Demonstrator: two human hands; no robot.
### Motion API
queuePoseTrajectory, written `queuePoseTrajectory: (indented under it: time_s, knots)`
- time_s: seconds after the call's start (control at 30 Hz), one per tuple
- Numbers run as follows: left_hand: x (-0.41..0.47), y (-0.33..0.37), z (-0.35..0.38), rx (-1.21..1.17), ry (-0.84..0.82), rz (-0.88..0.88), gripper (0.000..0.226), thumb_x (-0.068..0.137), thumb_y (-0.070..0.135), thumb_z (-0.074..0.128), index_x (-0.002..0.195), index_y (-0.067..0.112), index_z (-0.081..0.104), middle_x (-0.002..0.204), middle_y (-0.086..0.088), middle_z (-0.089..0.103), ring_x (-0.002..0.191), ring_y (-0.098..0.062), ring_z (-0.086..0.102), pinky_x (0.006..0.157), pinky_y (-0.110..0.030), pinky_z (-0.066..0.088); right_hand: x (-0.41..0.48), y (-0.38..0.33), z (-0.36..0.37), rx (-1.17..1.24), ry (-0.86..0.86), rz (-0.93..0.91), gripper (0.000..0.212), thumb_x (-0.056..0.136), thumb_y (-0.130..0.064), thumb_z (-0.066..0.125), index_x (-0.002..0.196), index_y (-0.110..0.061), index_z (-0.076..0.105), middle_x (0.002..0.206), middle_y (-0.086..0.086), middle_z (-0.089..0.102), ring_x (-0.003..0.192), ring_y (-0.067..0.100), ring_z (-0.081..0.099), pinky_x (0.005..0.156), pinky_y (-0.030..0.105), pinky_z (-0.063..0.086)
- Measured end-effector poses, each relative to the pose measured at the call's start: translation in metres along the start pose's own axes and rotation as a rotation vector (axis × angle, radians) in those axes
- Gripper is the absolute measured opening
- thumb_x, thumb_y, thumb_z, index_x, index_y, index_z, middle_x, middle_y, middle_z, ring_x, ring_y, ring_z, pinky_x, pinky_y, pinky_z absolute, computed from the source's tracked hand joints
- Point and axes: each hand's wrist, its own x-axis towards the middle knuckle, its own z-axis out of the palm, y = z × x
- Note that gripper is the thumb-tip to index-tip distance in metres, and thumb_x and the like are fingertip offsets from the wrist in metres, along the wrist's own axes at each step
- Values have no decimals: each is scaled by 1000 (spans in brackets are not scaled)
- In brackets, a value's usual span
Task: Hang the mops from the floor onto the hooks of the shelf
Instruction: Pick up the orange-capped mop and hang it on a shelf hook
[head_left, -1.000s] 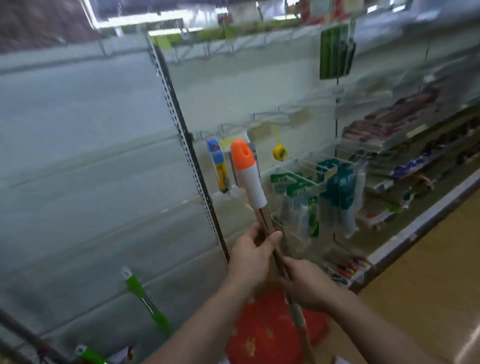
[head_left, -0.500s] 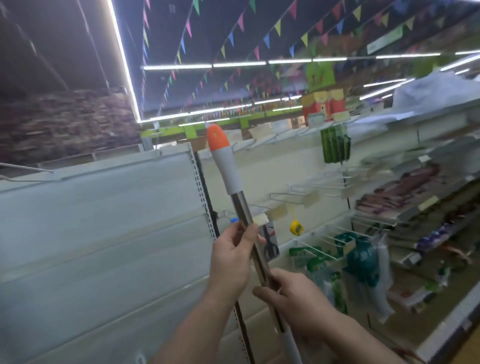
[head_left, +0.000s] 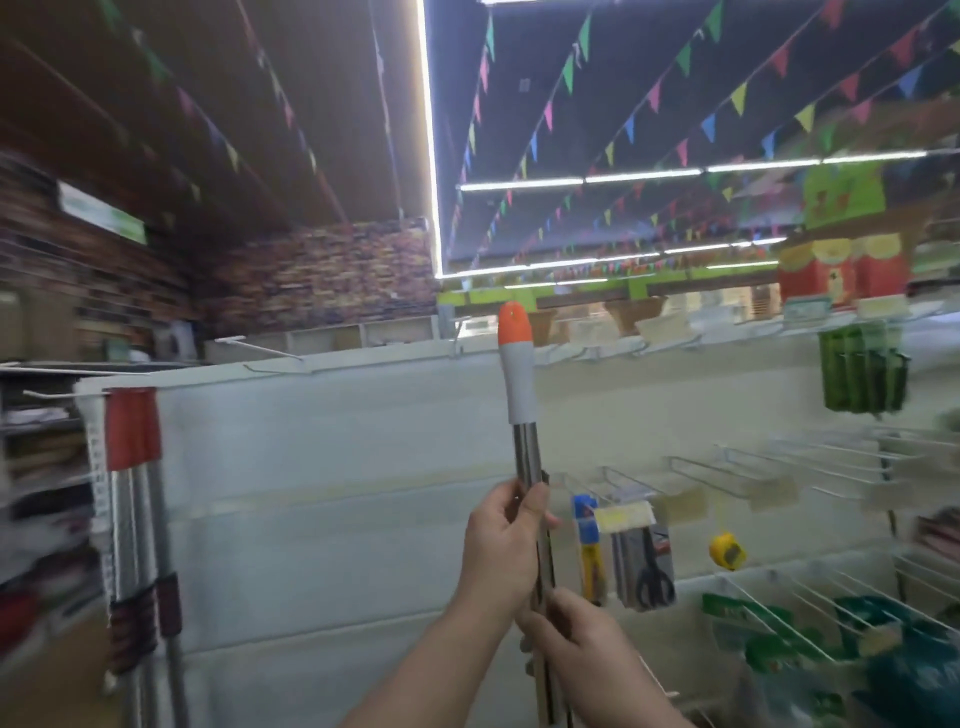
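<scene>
I hold a mop upright by its steel handle (head_left: 525, 452), which ends in a white grip with an orange tip (head_left: 513, 325). My left hand (head_left: 501, 551) grips the pole higher up; my right hand (head_left: 574, 631) grips it just below. The orange tip reaches the top edge of the pale shelf back panel (head_left: 332, 467), a little right of a wire hook (head_left: 270, 353) that juts out there. Two mops with red grips (head_left: 132, 431) hang at the panel's left end. The mop head is out of view below.
To the right, wire hooks (head_left: 779, 467) carry packaged goods: a blue-and-yellow tool (head_left: 589, 545), scissors (head_left: 652, 566), a yellow tape measure (head_left: 727, 551) and green packs (head_left: 862, 374). Stocked shelves stand at the far left (head_left: 36, 467). Bunting and strip lights hang overhead.
The view has swung upward from the floor to the shelf top and ceiling. The mop has risen with both hands, its orange tip climbing to the panel's top edge.
</scene>
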Motion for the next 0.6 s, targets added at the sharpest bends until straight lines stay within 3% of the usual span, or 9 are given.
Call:
queuePoseTrajectory:
  time_s: [0.2, 0.4, 0.6]
  knots:
    - [23, -14, -3, 68, 76, -38, 21, 100, 36, 58, 86, 23, 67, 68, 7, 70, 73, -12, 67, 86, -46, 56, 35, 0, 6, 43, -128, 39, 19, 96, -41, 64, 102, -27, 75, 89, -2, 79, 82, 6, 76, 87, 30, 61]
    - [48, -32, -11, 57, 149, -76, 18, 100, 35, 57, 90, 23, 66, 70, 3, 70, 68, -15, 63, 72, -35, 52, 64, -3, 16, -21, -164, 61, 25, 91, -49, 61, 97, -32, 79, 93, -8, 80, 90, 0, 74, 97, 29, 57]
    - [73, -52, -23, 25, 119, -104, 17, 102, 34, 55, 95, 24, 67, 74, 0, 70, 69, -15, 62, 72, -33, 51, 94, 2, 32, -63, -112, 74, 22, 91, -45, 61, 98, -32, 77, 90, -7, 79, 89, 2, 73, 95, 28, 57]
